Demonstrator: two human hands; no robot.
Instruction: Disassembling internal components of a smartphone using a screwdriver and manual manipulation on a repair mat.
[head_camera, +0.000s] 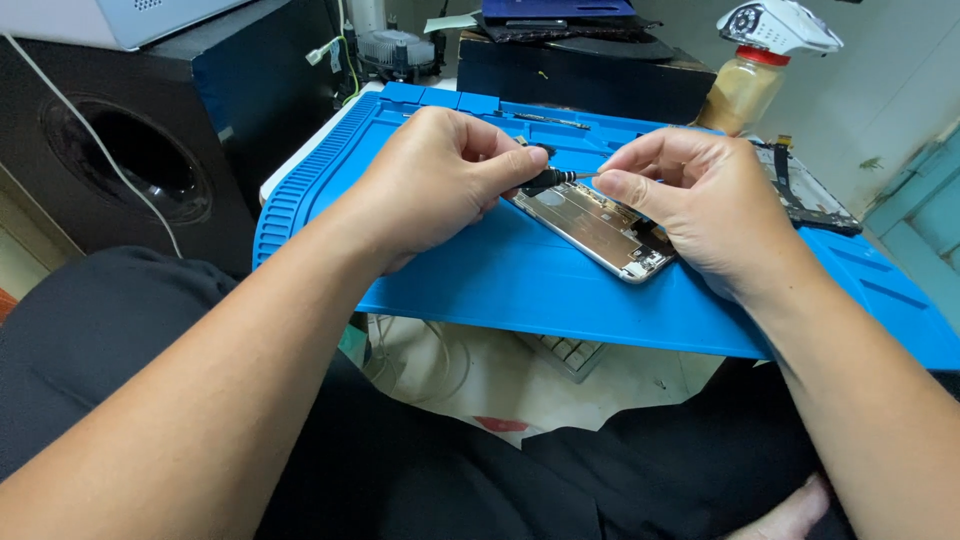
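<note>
**Both hands at the screwdriver over the opened phone**

The left hand (435, 180) pinched a small black screwdriver (548, 178) by its handle, just above the phone (600, 228). The right hand (700, 205) closed finger and thumb on the tool's thin tip. The phone lay open on the blue mat (520, 280). A jar (742, 92) stood beyond the phone, and a dark frame (805, 190) lay to its right

One head-worn view looks down, close over the blue mat (520, 270) (lap below).
</note>
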